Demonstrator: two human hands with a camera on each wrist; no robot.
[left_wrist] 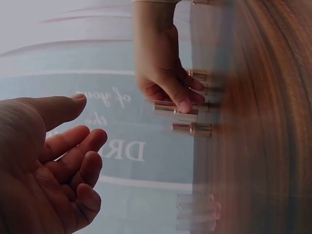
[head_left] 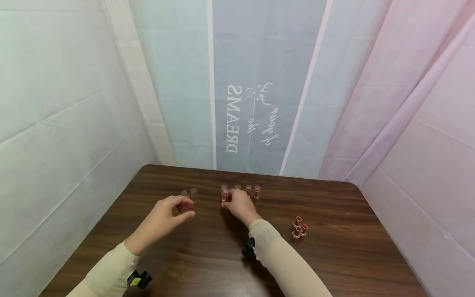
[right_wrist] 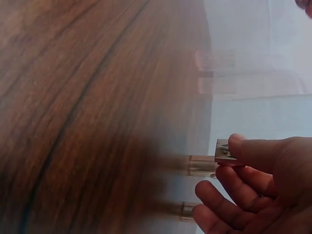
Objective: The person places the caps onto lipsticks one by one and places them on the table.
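Presently, the right hand pinches a small tube beside similar tubes.
The left hand is open, with relaxed fingers, near clear tubes.

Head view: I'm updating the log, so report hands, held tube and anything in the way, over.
Right hand pinching clear-topped tube. Left hand loose, holding nothing. Other tubes standing close by, possible bump risk.

A blue-grey curtain with white lettering is hung beyond the far edge of the counter; the left edge is flanked by whitish cloth, the right by pinkish cloth.
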